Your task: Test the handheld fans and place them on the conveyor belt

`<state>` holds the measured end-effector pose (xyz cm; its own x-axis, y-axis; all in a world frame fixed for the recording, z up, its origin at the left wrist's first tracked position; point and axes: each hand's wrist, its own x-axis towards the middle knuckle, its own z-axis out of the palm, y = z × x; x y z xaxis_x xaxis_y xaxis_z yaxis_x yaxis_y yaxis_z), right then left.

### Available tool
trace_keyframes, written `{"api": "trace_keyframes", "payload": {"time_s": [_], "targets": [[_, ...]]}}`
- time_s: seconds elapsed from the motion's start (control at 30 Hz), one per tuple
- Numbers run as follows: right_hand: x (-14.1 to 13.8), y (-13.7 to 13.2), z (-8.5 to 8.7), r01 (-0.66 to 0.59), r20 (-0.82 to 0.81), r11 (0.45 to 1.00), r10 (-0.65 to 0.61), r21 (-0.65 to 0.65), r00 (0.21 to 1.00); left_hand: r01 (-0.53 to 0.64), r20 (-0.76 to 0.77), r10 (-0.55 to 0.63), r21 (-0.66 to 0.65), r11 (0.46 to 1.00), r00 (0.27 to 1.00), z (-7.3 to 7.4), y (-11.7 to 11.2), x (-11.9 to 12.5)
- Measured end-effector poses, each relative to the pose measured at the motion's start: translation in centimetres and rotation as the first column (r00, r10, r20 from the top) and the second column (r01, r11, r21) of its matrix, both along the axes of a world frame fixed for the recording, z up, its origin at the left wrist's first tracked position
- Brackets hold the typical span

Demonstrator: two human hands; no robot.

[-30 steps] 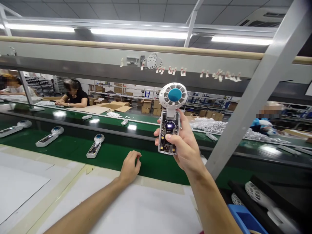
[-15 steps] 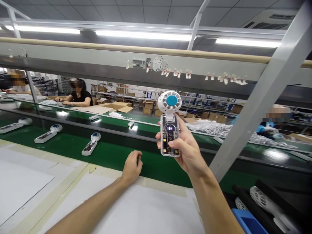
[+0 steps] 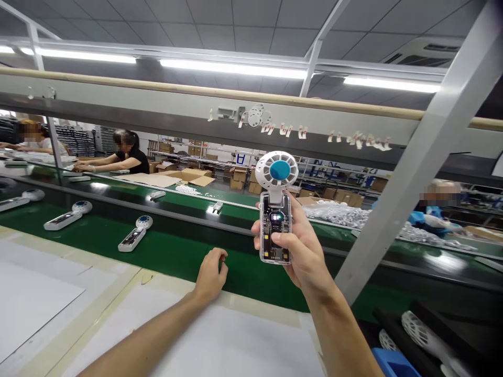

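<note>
My right hand (image 3: 301, 250) holds a small handheld fan (image 3: 275, 209) upright in front of me. The fan has a white round head with a blue hub and a clear body showing its circuit board; my thumb lies across the body. My left hand (image 3: 211, 275) rests with curled fingers on the near edge of the green conveyor belt (image 3: 173, 251), holding nothing. Three more fans (image 3: 132, 235) lie flat on the belt to the left.
A white worktop (image 3: 220, 340) lies under my arms. A slanted grey steel post (image 3: 408, 167) stands right of my hand. White fan parts (image 3: 424, 327) and a blue bin (image 3: 393, 364) sit at the lower right. Other people work across the belt.
The fans on the belt have drifted left. My right hand keeps the fan raised, with the thumb back across its body. The view has tilted up slightly.
</note>
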<state>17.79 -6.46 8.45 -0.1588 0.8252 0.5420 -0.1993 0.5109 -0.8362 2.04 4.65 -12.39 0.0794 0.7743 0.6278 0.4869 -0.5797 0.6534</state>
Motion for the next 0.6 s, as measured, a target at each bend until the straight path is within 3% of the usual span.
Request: {"api": "trace_keyframes", "payload": {"time_s": [0.6], "targets": [[-0.02,-0.04,0.06,-0.031,0.002,0.999,0.032,-0.032,1.000,-0.013,0.073,0.015,-0.036,0.999,0.997,0.19,0.14,-0.09]]}}
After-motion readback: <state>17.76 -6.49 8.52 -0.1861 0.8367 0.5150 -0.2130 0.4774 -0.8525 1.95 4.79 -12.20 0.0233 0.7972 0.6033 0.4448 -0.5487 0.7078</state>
